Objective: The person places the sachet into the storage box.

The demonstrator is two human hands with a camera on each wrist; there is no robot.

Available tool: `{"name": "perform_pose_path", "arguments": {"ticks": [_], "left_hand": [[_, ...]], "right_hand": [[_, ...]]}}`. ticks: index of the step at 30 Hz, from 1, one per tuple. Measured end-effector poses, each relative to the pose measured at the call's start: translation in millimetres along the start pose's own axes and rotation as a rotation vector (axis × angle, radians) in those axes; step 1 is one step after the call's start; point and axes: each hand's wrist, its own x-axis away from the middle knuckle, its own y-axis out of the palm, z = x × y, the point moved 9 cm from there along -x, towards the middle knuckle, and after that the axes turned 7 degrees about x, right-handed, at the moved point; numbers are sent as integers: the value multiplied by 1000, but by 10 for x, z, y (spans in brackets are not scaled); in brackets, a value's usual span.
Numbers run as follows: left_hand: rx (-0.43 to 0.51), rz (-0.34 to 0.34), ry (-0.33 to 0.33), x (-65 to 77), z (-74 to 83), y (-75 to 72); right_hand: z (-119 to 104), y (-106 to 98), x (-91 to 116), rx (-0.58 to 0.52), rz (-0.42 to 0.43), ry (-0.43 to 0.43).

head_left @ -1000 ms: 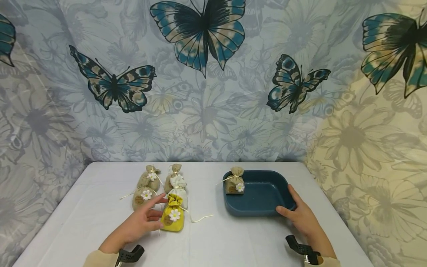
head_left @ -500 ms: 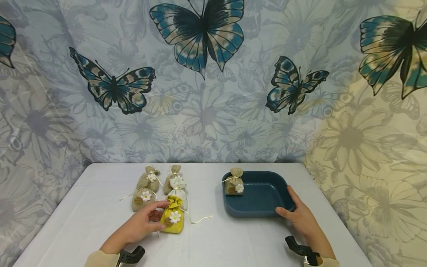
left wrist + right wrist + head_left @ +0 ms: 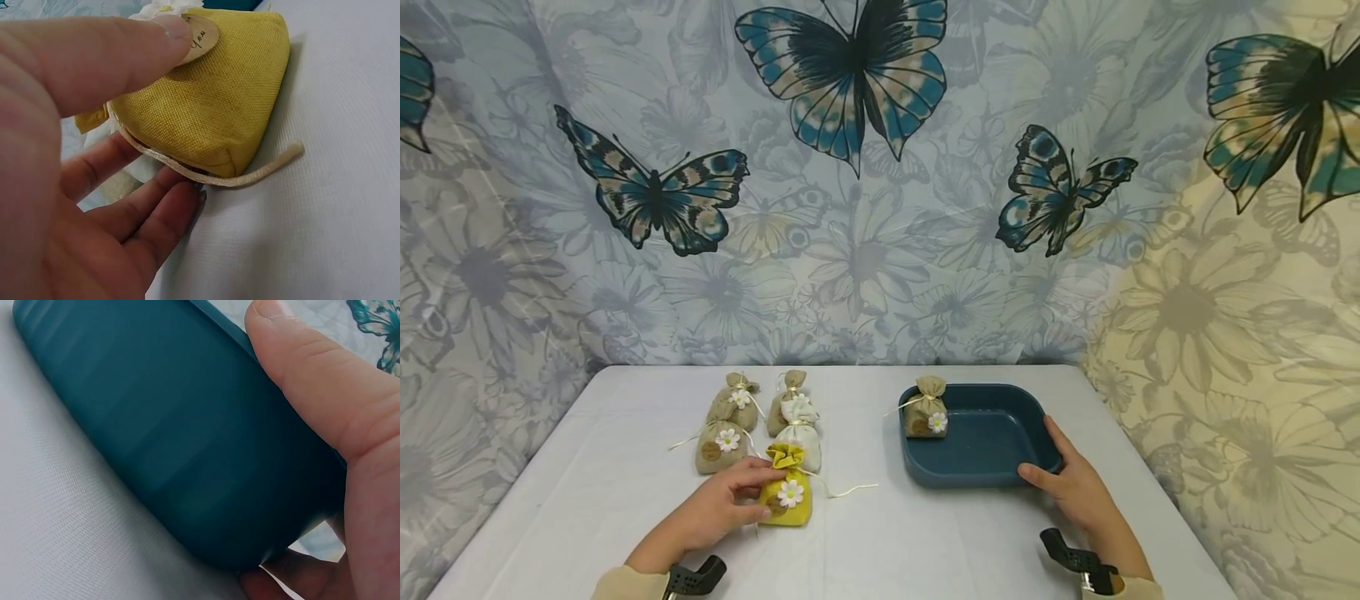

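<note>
My left hand (image 3: 718, 504) grips a small yellow drawstring pouch (image 3: 799, 510) from its left side. In the left wrist view the thumb lies over the round tag (image 3: 203, 39) on the pouch's front, and the other fingers (image 3: 165, 219) curl by its far side, under a pale cord. A white flower decorates the pouch. My right hand (image 3: 1078, 487) holds the right end of a dark blue rectangular tray (image 3: 970, 481), thumb at the rim and fingers round the outer wall. Inside the tray, at its left end, stands a beige pouch (image 3: 917, 421).
Behind the yellow pouch stand a white pouch (image 3: 808, 442) and a beige pouch (image 3: 778, 417). Left of them are two more beige pouches, the nearer beige pouch (image 3: 711, 442) close to my left hand. White cloth (image 3: 880, 550) covers the table, with a butterfly-patterned backdrop (image 3: 865, 275) behind.
My left fingers have closed in from beside the yellow pouch onto it, and its top has tipped slightly left. The right hand and tray stay in place.
</note>
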Motion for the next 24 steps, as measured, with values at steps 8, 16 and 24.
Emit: {"name": "perform_pose_path", "arguments": {"ticks": [8, 16, 24], "left_hand": [[-1, -3, 16, -12, 45, 22], [-32, 16, -76, 9, -21, 26], [-134, -6, -62, 41, -2, 83]], "right_hand": [[-1, 1, -7, -4, -4, 5], [10, 3, -7, -12, -8, 20], [20, -1, -6, -15, -8, 11]]}}
